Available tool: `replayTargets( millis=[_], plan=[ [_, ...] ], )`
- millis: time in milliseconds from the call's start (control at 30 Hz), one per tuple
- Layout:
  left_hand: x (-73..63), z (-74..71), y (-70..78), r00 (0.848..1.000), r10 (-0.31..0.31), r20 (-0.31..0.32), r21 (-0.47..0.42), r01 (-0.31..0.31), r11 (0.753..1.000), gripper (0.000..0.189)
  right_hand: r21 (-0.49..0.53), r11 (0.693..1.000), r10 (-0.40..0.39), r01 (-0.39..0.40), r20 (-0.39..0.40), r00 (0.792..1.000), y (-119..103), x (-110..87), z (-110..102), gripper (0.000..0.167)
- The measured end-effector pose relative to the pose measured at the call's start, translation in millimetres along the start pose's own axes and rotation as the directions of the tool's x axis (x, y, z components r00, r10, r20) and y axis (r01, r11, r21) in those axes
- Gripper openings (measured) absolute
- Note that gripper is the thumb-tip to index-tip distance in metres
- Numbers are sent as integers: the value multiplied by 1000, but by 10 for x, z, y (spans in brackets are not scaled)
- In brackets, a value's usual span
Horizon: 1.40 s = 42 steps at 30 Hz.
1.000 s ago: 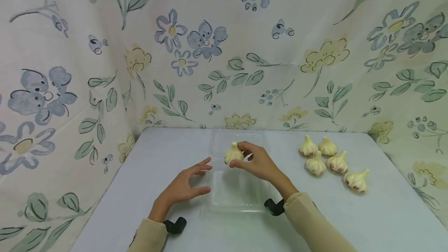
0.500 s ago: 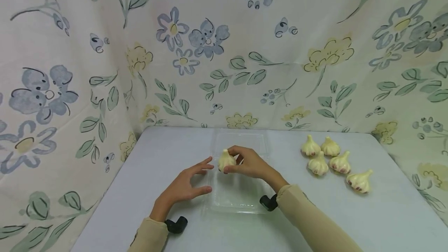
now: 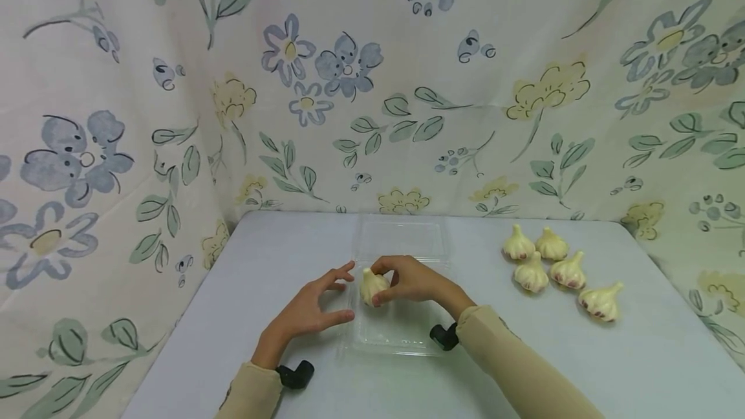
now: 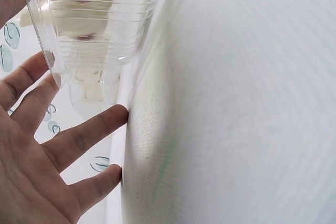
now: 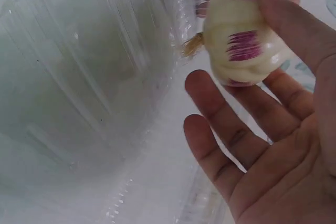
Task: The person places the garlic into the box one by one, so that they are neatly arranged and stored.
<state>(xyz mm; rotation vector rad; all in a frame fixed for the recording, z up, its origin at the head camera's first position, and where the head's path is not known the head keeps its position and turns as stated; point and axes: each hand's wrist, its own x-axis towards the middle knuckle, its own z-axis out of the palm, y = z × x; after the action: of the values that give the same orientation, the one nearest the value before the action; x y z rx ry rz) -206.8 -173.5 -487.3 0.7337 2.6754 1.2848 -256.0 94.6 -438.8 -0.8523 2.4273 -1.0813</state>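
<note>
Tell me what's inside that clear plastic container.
Inside the clear plastic container is a garlic bulb, held by the right hand and visible through the ridged wall from the left wrist. In the head view, bulb and hand cover part of the floor, which cannot be seen.

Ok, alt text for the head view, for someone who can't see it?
A person's right grip pinches a garlic bulb at the left side of an open clear plastic container, with the open left grip beside it. Five more garlic bulbs lie on the white table to the right, before floral cloth.
</note>
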Motion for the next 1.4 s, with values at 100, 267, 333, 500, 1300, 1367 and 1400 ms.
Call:
replayTargets(
  millis=[100, 267, 333, 500, 1300, 1367, 1400],
  plan=[
    [-6, 5, -2, 1000, 9, 2, -3, -9, 1000, 65, -2, 1000, -13, 13, 30, 999, 15, 18, 18, 47],
    [1, -1, -7, 1000, 27, 1, -12, -27, 1000, 62, -13, 1000, -24, 24, 45, 999, 23, 45, 46, 45],
    [6, -4, -4, 1000, 28, -1, -15, -28, 999, 62, -18, 1000, -24, 25, 47, 999, 33, 61, 61, 45],
    [12, 2, -10, 999, 45, 1, -20, -45, 999, 62, -20, 999, -31, 33, 61, 998, 93, 95, 108, 42],
    [11, -5, -4, 999, 34, -1, -19, -34, 999, 64, -328, 944, 21, -26, -17, 1000, -35, 83, 130, 51],
    [10, -4, -3, 999, 32, -1, -19, -32, 999, 63, -329, 944, 19, -23, -15, 1000, -45, 81, 128, 52],
    [9, -3, -5, 1000, 30, -2, -19, -30, 999, 63, -331, 943, 19, -22, -13, 1000, -49, 80, 127, 52]
  ],
)
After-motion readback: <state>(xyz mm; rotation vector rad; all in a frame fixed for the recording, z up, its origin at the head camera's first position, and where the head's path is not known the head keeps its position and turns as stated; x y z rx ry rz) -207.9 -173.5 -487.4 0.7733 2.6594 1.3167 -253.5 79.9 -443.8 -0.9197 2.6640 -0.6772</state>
